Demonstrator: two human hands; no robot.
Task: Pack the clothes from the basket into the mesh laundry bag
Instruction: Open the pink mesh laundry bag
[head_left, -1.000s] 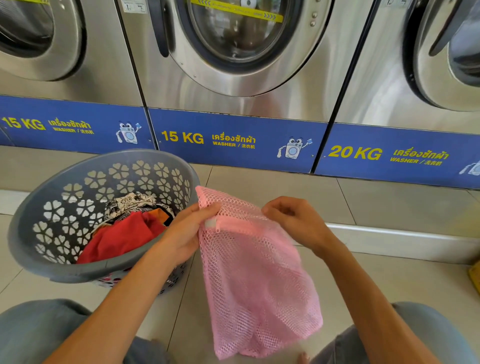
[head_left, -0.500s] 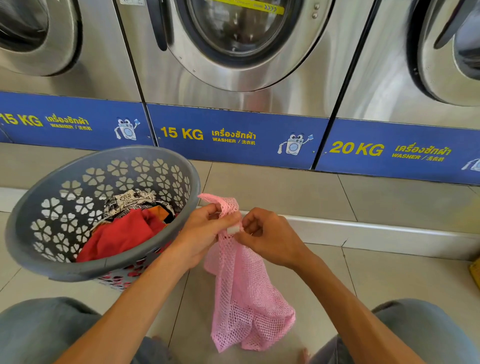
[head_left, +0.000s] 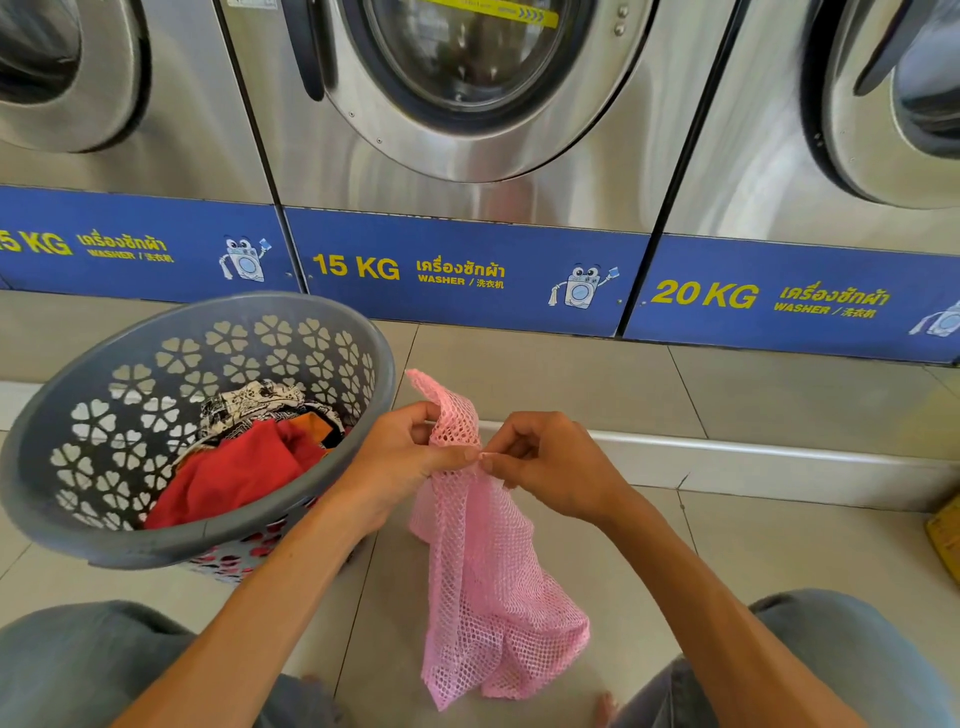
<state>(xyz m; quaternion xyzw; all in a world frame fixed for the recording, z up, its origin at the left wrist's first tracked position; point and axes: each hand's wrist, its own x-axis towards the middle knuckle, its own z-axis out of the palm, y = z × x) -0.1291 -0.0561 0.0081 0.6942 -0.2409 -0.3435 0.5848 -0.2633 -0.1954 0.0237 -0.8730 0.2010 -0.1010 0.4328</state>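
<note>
Pink netting is gathered at the top edge of the mesh laundry bag (head_left: 483, 561), which is held up in front of the person, between the knees, so that its body hangs free and its lower folds come down close to the tiled floor (head_left: 779, 545); whether they touch it cannot be told. The left hand (head_left: 410, 462) is closed on the upper edge, with a flap of mesh standing above the fingers. The right hand (head_left: 550, 467) is pinched shut on the same edge, thumb and forefinger meeting those of the left hand. Such a close two-handed pinch is judged to serve the finding of the zip or the mouth of the bag, though no zip pull can be made out.

The grey basket (head_left: 171, 545) is kept just beside the left forearm, tilted toward the person, presumably so that its contents can be reached without a stretch. Inside it the clothes (head_left: 244, 467) lie untouched: a red garment on top, a black-and-white patterned piece and something orange behind. Nothing has yet been packed. Steel washers (head_left: 467, 130) stand beyond, playing no part.
</note>
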